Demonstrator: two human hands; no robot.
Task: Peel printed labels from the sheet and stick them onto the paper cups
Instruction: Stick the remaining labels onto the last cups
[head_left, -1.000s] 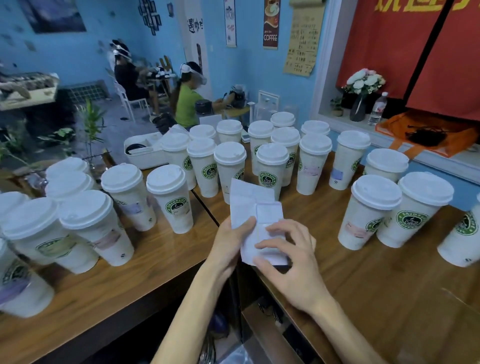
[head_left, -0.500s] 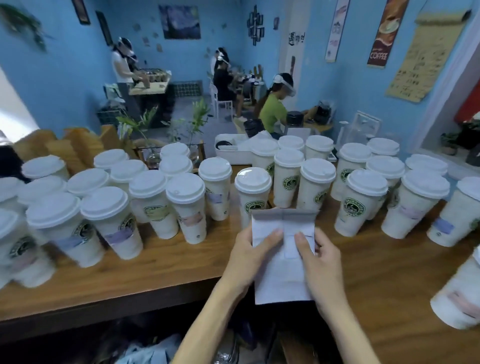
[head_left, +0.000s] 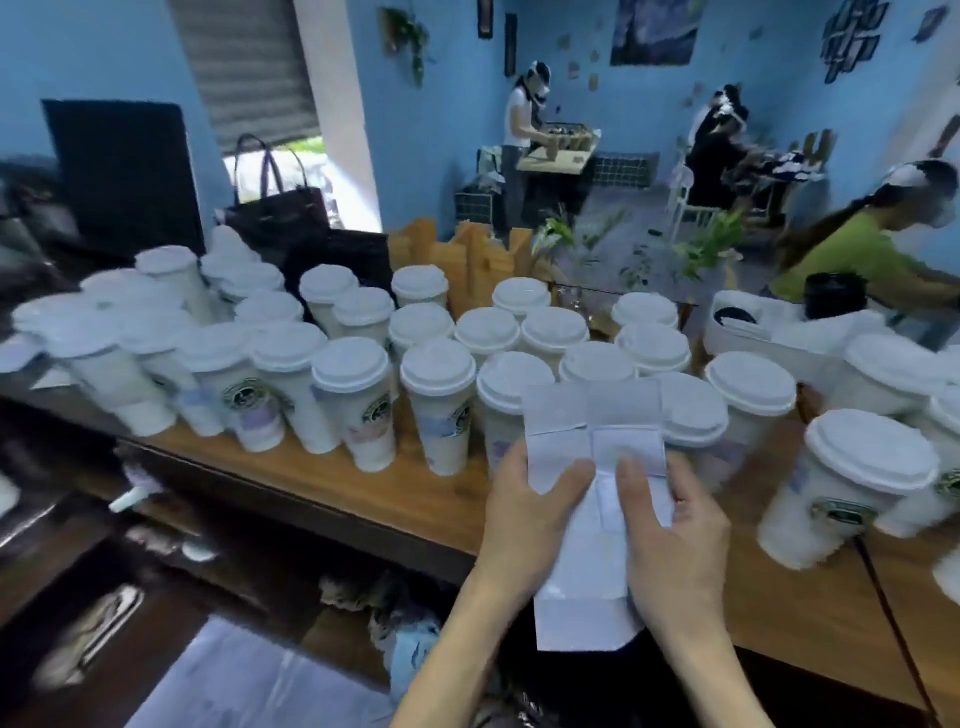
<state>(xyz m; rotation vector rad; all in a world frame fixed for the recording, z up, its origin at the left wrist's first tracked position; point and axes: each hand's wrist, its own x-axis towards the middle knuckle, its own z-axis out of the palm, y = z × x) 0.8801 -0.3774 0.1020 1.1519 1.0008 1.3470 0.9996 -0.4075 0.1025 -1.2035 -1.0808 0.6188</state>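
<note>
A white label sheet (head_left: 587, 426) is held upright in front of me, over the front edge of the wooden counter (head_left: 332, 483). My left hand (head_left: 524, 514) pinches its left side, thumb across the front. My right hand (head_left: 670, 540) grips its right side, thumb pressed near the sheet's middle. Many white lidded paper cups (head_left: 441, 405) with green logos crowd the counter behind the sheet; several carry pale labels. One more cup (head_left: 852, 483) stands to the right of my hands.
A white tub (head_left: 748, 332) sits at the counter's back right, plants and wooden blocks behind the cups. A dark bag (head_left: 280, 213) stands at the back left. A black cable (head_left: 893, 623) crosses the counter's right. Other people work at tables beyond.
My view has swung left, so the left group of cups now fills the frame. Both hands keep holding the sheet; the right thumb has shifted toward the sheet's middle.
</note>
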